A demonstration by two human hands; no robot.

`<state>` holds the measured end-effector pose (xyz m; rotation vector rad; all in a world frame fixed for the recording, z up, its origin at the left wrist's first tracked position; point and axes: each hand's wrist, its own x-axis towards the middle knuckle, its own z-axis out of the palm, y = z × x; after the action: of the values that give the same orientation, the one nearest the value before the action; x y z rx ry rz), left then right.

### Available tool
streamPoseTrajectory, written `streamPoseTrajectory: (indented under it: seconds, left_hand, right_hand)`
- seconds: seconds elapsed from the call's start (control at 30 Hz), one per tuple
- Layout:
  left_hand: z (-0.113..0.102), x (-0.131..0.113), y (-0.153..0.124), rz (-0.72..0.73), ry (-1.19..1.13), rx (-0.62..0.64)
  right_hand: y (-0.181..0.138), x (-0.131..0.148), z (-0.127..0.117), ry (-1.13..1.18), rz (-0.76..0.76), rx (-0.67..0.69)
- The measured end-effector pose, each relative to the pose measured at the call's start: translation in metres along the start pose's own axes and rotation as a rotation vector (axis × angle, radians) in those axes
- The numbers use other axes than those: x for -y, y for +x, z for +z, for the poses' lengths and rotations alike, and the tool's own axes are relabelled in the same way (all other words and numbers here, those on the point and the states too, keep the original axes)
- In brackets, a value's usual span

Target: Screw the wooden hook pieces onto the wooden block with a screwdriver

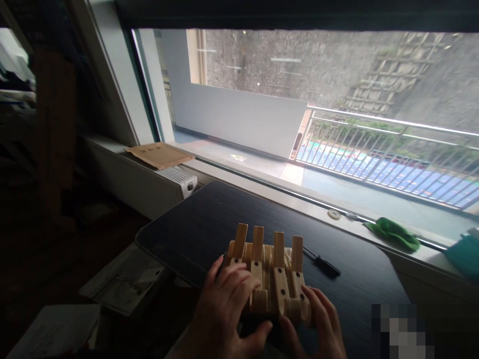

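Observation:
A small wooden assembly (277,269) rests on the dark table. Several flat wooden slats stick up from it, with dark screw heads along their lower parts and rounded wooden pieces at the near edge. My left hand (228,294) lies over its left side, fingers bent across the outer slats and thumb at the near edge. On the opposite side my right hand (318,319) grips the right end between fingers and thumb. A black-handled screwdriver (326,266) lies just right of the assembly; its tip is hidden behind the slats.
The black table (194,219) stands against a windowsill. On the sill are a brown envelope (160,154), a tape roll (334,214), a green cloth (392,234) and a teal item (466,254). Papers and a box (127,279) sit lower left.

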<state>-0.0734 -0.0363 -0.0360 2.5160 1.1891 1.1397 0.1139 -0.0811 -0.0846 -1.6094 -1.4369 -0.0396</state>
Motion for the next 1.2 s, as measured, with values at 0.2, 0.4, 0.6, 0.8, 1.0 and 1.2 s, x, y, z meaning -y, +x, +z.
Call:
streamPoseTrajectory:
  seconds: [0.2,0.4,0.6,0.8,1.0,1.2]
  left_hand:
    - [0.010,-0.003,0.007,-0.071,0.026,0.098]
    - [0.009,-0.004,0.007,-0.084,0.045,0.087]
    - [0.009,-0.008,0.008,-0.091,0.053,0.070]
    - [0.011,-0.011,0.008,-0.116,0.018,0.026]
    - [0.009,-0.009,0.007,-0.090,0.017,0.040]
    - [0.008,-0.011,0.007,-0.099,0.018,0.034]
  right_hand:
    - [-0.002,0.003,0.004,-0.021,0.013,0.016]
    - [-0.001,0.009,0.002,-0.023,0.023,0.004]
    - [-0.001,0.008,0.005,-0.056,0.003,-0.025]
    - [-0.002,0.005,0.006,-0.044,-0.073,-0.027]
    - [0.001,0.001,0.000,-0.017,-0.173,-0.003]
    - [0.006,-0.004,-0.004,-0.220,-0.316,-0.050]
